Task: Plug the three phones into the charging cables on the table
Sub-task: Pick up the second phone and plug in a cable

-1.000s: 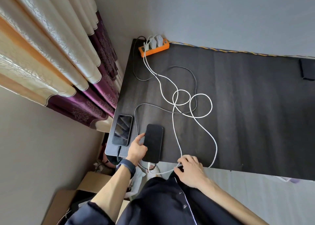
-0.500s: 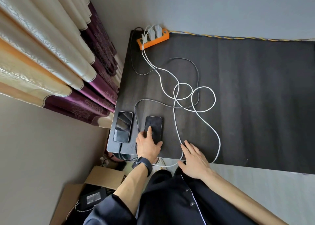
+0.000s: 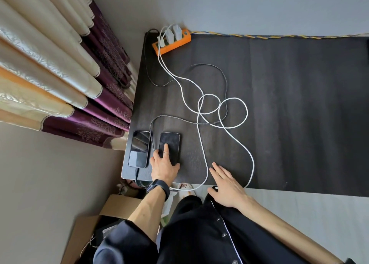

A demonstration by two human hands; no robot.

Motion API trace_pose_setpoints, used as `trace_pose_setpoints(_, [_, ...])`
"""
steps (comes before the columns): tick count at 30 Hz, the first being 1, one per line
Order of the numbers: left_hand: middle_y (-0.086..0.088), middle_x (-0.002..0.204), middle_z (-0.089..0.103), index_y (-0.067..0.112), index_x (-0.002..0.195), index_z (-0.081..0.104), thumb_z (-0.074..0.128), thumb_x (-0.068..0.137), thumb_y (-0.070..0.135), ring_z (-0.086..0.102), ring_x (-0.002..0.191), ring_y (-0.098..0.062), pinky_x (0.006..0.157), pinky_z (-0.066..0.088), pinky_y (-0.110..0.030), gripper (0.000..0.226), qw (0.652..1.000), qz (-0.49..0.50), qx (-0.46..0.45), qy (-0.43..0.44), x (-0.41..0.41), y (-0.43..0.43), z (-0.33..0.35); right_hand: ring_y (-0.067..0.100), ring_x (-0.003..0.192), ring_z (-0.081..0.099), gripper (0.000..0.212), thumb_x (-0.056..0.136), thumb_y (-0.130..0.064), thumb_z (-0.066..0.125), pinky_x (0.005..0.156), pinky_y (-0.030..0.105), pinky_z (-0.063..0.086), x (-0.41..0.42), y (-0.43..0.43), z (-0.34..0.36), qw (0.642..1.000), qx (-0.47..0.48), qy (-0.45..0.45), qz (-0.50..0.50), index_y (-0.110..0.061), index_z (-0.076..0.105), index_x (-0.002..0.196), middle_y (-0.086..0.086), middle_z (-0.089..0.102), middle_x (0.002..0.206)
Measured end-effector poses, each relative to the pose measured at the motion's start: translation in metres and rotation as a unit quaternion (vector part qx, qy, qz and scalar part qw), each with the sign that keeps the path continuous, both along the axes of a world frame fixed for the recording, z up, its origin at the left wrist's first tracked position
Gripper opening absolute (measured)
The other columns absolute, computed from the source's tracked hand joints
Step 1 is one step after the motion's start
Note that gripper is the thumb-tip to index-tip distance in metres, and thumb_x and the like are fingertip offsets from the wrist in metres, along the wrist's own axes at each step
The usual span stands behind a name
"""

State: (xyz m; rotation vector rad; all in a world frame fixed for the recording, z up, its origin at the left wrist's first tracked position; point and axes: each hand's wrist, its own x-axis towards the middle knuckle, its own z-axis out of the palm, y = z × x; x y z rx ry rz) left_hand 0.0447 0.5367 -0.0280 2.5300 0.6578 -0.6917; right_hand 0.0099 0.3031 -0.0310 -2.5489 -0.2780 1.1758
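Dark wood-grain table fills the view, pushed into a corner of grey wall. On it the left hand lies flat on the near half of a dark phone, fingers straight and spread, pressing rather than gripping. This is likely to pin the phone so it does not slide on the smooth top. Its near end is under the palm, so whether a plug is in cannot be told. At three o'clock of the left, the right hand rests open on the table's near edge, fingers straight and nothing in it, apparently as a brace. At nine o'clock of the pressed phone, just beside it, a corner phone lies face up. A black cable leaves its near end over the edge, so it looks plugged. A grey cable runs down the gap between the two phones. White cables loop beyond the hands and drop over the edge at six o'clock, within reach. They all lead to an orange power strip at twelve o'clock. No third phone is plainly visible. Curtains hang at ten o'clock.
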Motion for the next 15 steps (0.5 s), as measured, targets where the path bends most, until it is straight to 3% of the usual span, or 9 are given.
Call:
trace_pose_setpoints(10, [-0.020, 0.157, 0.017, 0.027, 0.158, 0.010, 0.065, 0.087, 0.042, 0.021, 0.139, -0.041, 0.114, 0.026, -0.047, 0.091, 1.000, -0.003, -0.006, -0.001, 0.007, -0.005, -0.004, 0.009, 0.155, -0.007, 0.078, 0.096, -0.047, 0.044, 0.123, 0.048, 0.022, -0.004, -0.011, -0.003, 1.000, 0.001, 0.010, -0.025, -0.021, 0.008, 0.161, -0.014, -0.011, 0.168])
trace_pose_setpoints(15, [-0.018, 0.162, 0.002, 0.026, 0.158, 0.003, 0.064, 0.089, 0.038, 0.016, 0.142, -0.041, 0.114, 0.029, -0.048, 0.093, 0.999, -0.047, 0.004, 0.013, -0.007, -0.001, -0.007, 0.010, 0.155, -0.007, 0.078, 0.097, -0.044, 0.045, 0.123, 0.051, 0.022, -0.009, -0.005, -0.004, 1.000, -0.002, 0.008, -0.017, -0.022, 0.006, 0.161, -0.014, -0.013, 0.168])
